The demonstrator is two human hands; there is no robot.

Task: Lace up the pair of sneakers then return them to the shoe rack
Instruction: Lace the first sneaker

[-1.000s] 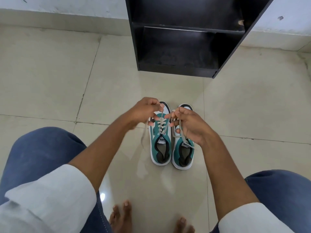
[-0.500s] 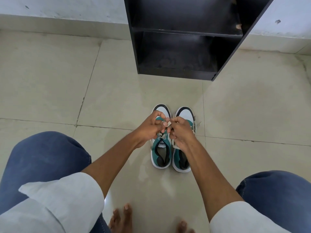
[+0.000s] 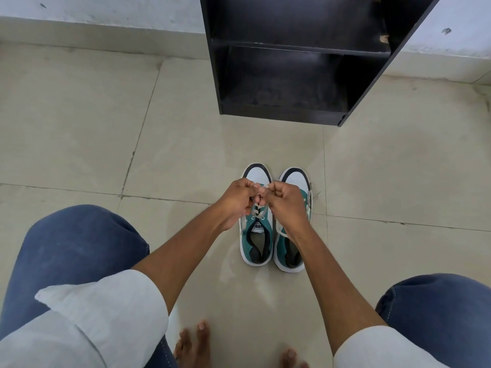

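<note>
Two teal and white sneakers stand side by side on the tiled floor, toes pointing away from me. Over the left sneaker (image 3: 256, 243), my left hand (image 3: 236, 200) and my right hand (image 3: 285, 203) meet knuckle to knuckle, each pinching an end of its grey lace (image 3: 258, 211). My right forearm crosses the right sneaker (image 3: 295, 179) and hides most of its laces. The black shoe rack (image 3: 292, 75) stands open beyond the shoes, its shelves bare.
Beige floor tiles (image 3: 79, 128) spread around the shoes, with a white wall behind the rack. My knees in blue jeans (image 3: 74, 251) frame the lower corners, and my bare feet (image 3: 194, 346) rest on the floor just below the sneakers.
Both hands came down from a raised, apart pull on the laces to meet close together low over the left sneaker's eyelets. The view shifted slightly downward.
</note>
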